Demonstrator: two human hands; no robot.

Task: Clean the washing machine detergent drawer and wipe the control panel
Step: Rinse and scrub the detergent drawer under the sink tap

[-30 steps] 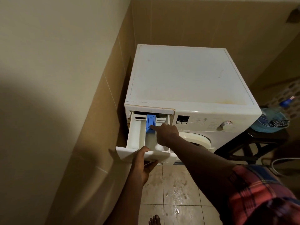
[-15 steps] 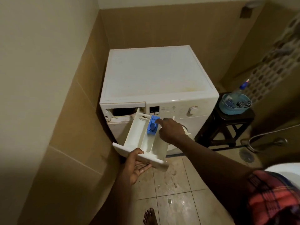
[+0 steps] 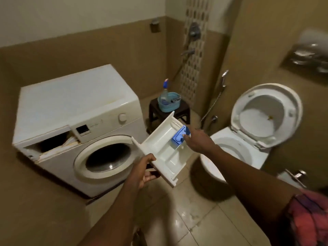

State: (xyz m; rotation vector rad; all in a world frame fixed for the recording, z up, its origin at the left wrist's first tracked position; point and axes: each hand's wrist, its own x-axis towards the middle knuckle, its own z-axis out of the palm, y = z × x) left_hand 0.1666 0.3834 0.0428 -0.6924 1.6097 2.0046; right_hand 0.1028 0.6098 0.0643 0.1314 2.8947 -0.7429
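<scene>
We hold the detergent drawer (image 3: 162, 150) free of the washing machine (image 3: 71, 103), at 3 o'clock from its door. Our left hand (image 3: 142, 173) grips the drawer front; our right hand (image 3: 199, 142) pinches the blue insert (image 3: 179, 137) at 1 o'clock.

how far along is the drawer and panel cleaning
Done: the detergent drawer is out of the washing machine, its slot open. In hand: left hand grips the drawer's front, right hand touches the blue insert. Left: cleaning the drawer and wiping the control panel; no cloth held.
</scene>
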